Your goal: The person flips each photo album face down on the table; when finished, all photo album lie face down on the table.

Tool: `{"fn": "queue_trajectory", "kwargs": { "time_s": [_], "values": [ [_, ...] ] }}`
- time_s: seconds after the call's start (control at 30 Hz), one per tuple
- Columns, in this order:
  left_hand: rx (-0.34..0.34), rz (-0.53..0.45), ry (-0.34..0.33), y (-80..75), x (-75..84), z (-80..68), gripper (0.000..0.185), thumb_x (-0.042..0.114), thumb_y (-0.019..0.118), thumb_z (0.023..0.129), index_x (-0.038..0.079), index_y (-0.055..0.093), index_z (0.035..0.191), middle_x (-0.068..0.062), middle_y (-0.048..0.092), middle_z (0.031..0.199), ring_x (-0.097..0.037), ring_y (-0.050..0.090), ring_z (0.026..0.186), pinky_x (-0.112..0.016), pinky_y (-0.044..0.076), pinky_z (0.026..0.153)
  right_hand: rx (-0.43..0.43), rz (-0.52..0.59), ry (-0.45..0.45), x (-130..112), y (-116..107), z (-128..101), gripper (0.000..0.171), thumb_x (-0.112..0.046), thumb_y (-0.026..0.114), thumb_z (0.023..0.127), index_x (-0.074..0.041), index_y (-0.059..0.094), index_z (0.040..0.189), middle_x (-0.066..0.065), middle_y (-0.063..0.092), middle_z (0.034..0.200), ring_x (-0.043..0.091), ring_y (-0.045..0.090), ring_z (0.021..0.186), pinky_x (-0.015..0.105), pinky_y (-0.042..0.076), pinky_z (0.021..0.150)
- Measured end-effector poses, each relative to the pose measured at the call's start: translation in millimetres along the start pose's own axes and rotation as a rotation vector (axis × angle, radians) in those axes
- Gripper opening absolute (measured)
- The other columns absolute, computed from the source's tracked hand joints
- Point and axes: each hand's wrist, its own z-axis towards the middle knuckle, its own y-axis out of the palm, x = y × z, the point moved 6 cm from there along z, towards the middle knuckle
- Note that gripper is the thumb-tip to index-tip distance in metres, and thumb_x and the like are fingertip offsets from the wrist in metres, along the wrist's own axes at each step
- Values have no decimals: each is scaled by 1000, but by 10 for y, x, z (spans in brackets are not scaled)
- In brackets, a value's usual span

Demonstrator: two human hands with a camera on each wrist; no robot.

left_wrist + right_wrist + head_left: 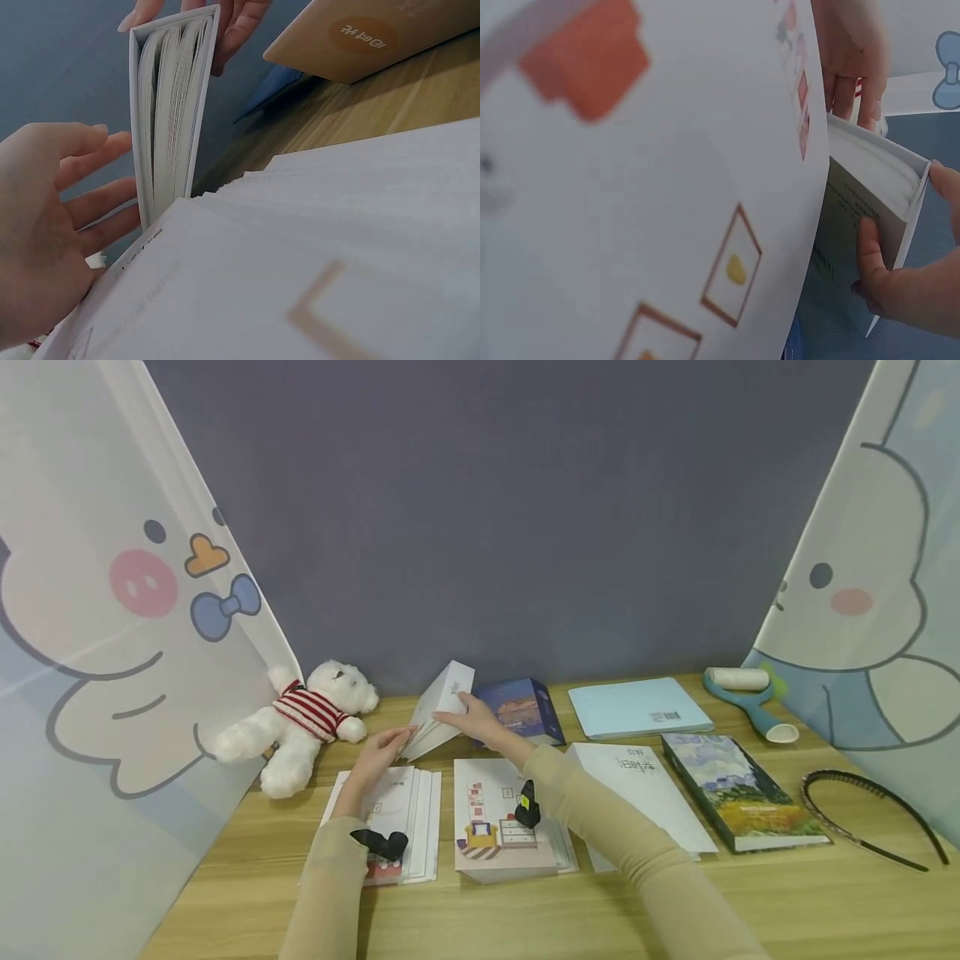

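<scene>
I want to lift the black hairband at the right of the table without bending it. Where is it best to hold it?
Probably the grip should pinch the middle of the black hairband's arch, coming from above. It lies flat and alone on the table, and its thin ends look more flexible.

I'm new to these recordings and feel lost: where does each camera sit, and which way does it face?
Head: worn on the head, looks forward and down at the desk; both forearms and hands show.
Left wrist: low by the left hand, faces the white book.
Right wrist: behind the right hand, faces that book's cover.
All views share the book and both hands.
</scene>
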Motion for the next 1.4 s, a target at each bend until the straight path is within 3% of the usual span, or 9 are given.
{"fn": "queue_trajectory", "kwargs": {
  "time_s": [0.43, 0.7, 0.8, 0.9, 1.07, 1.23, 1.4],
  "values": [
    [65, 148, -23, -65, -18, -5, 40, 30, 46, 100, 4, 57, 129, -17, 52, 136, -30, 45, 128, -45, 39, 104, -6, 74, 78, 148, -27, 62, 81, -45, 72, 79, -10, 39, 144, 12, 34, 150, 33, 32, 137, 50, 34, 108],
    [177, 279, -65, -125, -63, -13, 36, 24, 48, 99, 2, 60, 124, -19, 54, 131, -25, 54, 109, -26, 47, 80, -61, 75, 93, 177, 58, 69, 70, -40, 70, 83, -11, 44, 141, 8, 39, 147, 31, 34, 136, 51, 34, 108],
    [215, 324, -73, -151, -59, -18, 35, 24, 49, 98, 1, 61, 123, -20, 57, 126, -24, 58, 100, -25, 48, 74, -69, 66, 84, 168, 81, 71, 68, -39, 69, 84, -11, 44, 141, 8, 40, 147, 31, 34, 137, 50, 32, 109],
    [234, 350, -75, -163, -46, -25, 37, 26, 51, 98, 0, 61, 122, -21, 60, 121, -28, 60, 98, -32, 51, 79, -77, 44, 74, 155, 91, 72, 67, -38, 68, 85, -11, 44, 141, 8, 40, 147, 30, 33, 137, 50, 32, 110],
    [230, 364, -81, -152, -29, -38, 41, 33, 56, 95, 1, 62, 120, -21, 57, 127, -34, 53, 117, -46, 44, 97, -97, 15, 61, 151, 91, 67, 64, -37, 65, 88, -10, 43, 141, 9, 39, 147, 30, 33, 137, 49, 33, 109],
    [228, 349, -96, -140, -14, -48, 50, 41, 56, 93, 1, 62, 121, -21, 55, 130, -36, 48, 124, -49, 39, 102, -121, 7, 54, 148, 83, 63, 61, -34, 63, 90, -9, 42, 141, 13, 38, 147, 32, 34, 136, 51, 33, 109],
    [209, 340, -118, -147, -16, -51, 56, 47, 53, 93, 0, 61, 123, -18, 50, 137, -36, 42, 130, -48, 35, 107, -208, -29, 52, 157, 132, 67, 61, -27, 59, 93, -4, 35, 144, 14, 35, 149, 32, 33, 137, 46, 33, 110]
  ]
}}
